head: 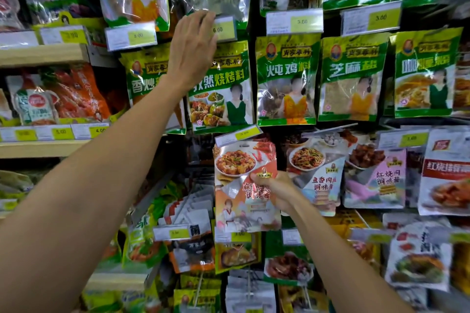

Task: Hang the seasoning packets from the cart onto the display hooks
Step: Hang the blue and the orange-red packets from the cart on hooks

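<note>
**A:** Your right hand (276, 192) has the glossy orange-and-white seasoning packet (239, 201), a little below the centre of the frame. The thumb lies on the front and the other fingers are curled behind, so the packet is pinched at its right edge.

**B:** Yes, and you hold it upright, with the long axis nearly vertical and only slightly tilted. The small hang hole (244, 145) is at the top edge, above your fingers.

**A:** Just above that hole is a clear plastic price label with a yellow slip (240, 134). I think the hook is behind this label, but the view there is not clear enough to be sure.

**B:** So the coming move goes upward and a little inward from your right hand. This hand is the nearer one.

**A:** Your left hand (193, 46) is well apart from it, in the upper middle of the frame. Its fingers are stretched out and close together, holding nothing, and the tips touch a similar price label (225, 29) one row higher.
</note>
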Demonstrator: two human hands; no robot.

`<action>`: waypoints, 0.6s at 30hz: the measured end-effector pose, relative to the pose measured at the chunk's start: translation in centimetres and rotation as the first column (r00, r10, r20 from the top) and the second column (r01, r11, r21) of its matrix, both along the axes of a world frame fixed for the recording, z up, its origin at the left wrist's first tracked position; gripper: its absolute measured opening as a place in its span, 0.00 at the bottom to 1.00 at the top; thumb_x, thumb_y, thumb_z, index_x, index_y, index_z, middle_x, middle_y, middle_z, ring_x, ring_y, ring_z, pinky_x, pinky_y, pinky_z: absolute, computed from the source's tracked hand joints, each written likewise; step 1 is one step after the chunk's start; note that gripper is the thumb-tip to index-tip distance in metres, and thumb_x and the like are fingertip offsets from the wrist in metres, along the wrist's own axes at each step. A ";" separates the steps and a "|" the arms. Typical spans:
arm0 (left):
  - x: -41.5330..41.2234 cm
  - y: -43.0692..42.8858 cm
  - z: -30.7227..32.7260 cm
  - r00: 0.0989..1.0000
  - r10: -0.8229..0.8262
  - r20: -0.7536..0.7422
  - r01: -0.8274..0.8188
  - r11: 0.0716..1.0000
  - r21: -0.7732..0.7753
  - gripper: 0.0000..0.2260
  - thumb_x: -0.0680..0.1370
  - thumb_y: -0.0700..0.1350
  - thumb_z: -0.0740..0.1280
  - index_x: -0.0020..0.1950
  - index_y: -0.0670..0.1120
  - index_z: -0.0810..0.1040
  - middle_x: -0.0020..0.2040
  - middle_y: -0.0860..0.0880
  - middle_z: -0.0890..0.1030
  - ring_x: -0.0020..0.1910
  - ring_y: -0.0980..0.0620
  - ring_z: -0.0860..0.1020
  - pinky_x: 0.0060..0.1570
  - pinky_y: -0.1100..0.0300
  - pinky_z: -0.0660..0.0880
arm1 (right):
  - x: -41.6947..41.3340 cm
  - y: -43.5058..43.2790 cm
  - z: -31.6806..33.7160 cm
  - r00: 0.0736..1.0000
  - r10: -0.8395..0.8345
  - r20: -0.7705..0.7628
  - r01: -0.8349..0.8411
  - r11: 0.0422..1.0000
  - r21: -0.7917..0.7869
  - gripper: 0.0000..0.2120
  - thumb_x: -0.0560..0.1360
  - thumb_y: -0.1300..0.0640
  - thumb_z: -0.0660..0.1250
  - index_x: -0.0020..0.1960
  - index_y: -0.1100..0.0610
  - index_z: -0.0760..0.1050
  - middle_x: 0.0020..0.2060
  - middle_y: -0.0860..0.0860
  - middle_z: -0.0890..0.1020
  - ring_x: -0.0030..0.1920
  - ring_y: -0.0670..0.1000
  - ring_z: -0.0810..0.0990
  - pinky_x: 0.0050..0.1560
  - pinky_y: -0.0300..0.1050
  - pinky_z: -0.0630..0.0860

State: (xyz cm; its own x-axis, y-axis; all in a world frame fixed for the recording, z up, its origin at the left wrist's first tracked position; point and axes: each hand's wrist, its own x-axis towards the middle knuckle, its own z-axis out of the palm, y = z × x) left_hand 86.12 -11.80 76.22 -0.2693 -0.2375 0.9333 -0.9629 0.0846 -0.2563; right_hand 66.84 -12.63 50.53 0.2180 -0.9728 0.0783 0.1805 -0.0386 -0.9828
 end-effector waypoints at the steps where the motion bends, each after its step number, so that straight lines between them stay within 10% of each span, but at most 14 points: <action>1: 0.0 0.0 0.0 1.000 -0.003 -0.003 0.003 1.000 0.000 0.20 0.82 0.46 0.52 0.71 0.39 0.65 0.67 0.40 0.71 0.66 0.45 0.69 0.68 0.56 0.61 | 0.2 -0.2 -0.1 1.000 -0.003 -0.004 0.003 1.000 0.018 0.41 0.69 0.58 0.76 0.75 0.63 0.59 0.73 0.57 0.66 0.73 0.58 0.63 0.73 0.57 0.60; 14: 0.2 0.1 -0.1 1.000 -0.009 -0.021 0.009 1.000 0.014 0.22 0.82 0.50 0.50 0.73 0.41 0.63 0.70 0.41 0.68 0.68 0.45 0.66 0.68 0.59 0.57 | 1.9 -1.6 -0.3 0.975 -0.216 -0.041 0.218 0.975 0.034 0.35 0.69 0.61 0.76 0.71 0.66 0.64 0.67 0.60 0.73 0.67 0.60 0.72 0.68 0.56 0.68; 18: 0.3 0.3 0.0 1.000 -0.005 -0.015 0.005 1.000 0.029 0.22 0.82 0.50 0.50 0.74 0.41 0.62 0.71 0.42 0.67 0.69 0.46 0.65 0.70 0.59 0.56 | 2.9 -2.3 -0.9 0.921 -0.347 -0.174 0.348 0.937 -0.026 0.13 0.70 0.59 0.75 0.50 0.62 0.77 0.51 0.58 0.82 0.54 0.59 0.80 0.58 0.54 0.77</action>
